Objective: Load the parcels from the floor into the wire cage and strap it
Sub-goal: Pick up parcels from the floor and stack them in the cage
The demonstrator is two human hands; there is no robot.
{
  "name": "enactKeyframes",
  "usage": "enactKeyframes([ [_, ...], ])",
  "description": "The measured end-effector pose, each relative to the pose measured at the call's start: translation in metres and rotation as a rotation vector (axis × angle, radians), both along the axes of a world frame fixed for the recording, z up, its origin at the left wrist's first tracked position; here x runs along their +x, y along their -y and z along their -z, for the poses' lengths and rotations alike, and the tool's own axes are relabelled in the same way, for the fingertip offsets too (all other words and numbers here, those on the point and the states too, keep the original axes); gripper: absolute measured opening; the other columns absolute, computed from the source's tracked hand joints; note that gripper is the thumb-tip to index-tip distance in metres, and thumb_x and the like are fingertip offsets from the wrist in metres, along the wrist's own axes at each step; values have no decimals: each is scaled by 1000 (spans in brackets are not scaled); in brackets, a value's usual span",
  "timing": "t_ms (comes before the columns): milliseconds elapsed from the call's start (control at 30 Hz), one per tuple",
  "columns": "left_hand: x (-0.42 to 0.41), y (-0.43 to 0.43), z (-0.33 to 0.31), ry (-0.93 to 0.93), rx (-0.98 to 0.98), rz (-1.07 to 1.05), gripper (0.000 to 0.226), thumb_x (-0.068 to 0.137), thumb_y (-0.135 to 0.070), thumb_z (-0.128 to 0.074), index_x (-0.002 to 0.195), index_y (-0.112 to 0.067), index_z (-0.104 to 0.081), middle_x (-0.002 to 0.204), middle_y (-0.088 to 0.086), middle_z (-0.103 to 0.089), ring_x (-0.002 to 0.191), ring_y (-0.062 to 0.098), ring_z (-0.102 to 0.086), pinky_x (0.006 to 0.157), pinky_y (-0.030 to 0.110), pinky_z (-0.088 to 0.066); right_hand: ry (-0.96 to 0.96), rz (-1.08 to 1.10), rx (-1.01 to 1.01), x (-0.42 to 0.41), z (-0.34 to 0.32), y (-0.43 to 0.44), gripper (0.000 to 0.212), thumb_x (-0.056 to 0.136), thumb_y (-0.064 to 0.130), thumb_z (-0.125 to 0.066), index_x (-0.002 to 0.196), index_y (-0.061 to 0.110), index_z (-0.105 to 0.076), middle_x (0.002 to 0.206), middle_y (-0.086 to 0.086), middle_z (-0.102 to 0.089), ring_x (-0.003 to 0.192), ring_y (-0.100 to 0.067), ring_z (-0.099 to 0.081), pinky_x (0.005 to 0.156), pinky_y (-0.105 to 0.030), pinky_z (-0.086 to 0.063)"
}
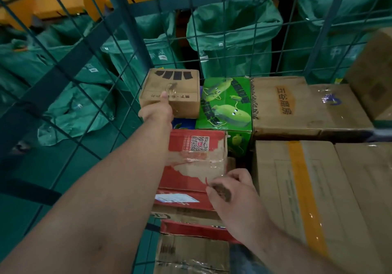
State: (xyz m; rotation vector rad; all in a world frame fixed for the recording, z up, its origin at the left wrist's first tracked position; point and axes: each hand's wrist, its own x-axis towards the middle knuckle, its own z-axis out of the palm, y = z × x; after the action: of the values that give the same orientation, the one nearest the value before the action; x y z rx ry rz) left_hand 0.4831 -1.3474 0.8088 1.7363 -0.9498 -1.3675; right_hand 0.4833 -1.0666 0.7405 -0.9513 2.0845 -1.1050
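Loading looks well advanced: the teal wire cage (125,19) is crowded with parcels, and no strap shows yet. The left hand (156,109) grips a small brown cardboard box (182,95) in the cage's far left corner. The right hand (229,186), fingers curled, is at the torn red cardboard box (197,167); whether it grips is unclear.

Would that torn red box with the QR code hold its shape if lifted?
Likely stiff: the red box keeps square edges. Its torn skin and wrinkled tape suggest a weakened top. The right hand seems to grip its corner, so probably light.
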Motion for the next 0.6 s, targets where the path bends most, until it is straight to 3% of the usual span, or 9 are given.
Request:
enactKeyframes([
  [100,5,5,1,290,-57,66,88,82,-70,-70,139,-7,-48,133,15,-63,116,35,-65,96,41,-54,10,18,4,2,1,1,11,97,45,-65,109,45,-66,118,37,-27,109,-1,-53,83,-19,-60],
  [200,4,12,2,273,-46,77,89,82,-70,-69,138,-5,-47,128,18,-65,108,36,-68,93,43,-57,7,35,-2,3,2,2,12,98,43,-65,109,45,-65,117,37,-26,106,-1,-55,82,-20,-60],
  [300,7,15,5,88,-51,-27,73,89,-51,-73,139,-9,-42,134,19,-59,114,37,-62,97,47,-56,18,38,-31,5,4,0,10,98,42,-64,106,47,-65,117,37,-26,109,-3,-54,81,-21,-60],
  [367,13,13,6,35,-83,-83,72,90,-43,-75,144,-16,-37,138,15,-56,117,35,-60,97,38,-51,27,39,-54,6,7,-1,10,98,41,-64,104,50,-64,117,38,-27,112,-3,-52,82,-21,-60],
  [467,16,8,7,143,-225,-22,74,91,-42,-74,150,-20,-34,143,13,-52,119,30,-60,87,31,-44,34,46,-83,8,9,-2,15,98,39,-64,98,54,-61,117,40,-26,115,4,-48,85,-19,-58],
  [600,8,2,9,237,-126,-19,73,94,-44,-70,146,-9,-32,144,19,-54,127,37,-57,101,43,-47,24,49,-95,7,12,0,11,98,39,-65,103,49,-64,116,41,-24,112,5,-50,86,-16,-57],
])
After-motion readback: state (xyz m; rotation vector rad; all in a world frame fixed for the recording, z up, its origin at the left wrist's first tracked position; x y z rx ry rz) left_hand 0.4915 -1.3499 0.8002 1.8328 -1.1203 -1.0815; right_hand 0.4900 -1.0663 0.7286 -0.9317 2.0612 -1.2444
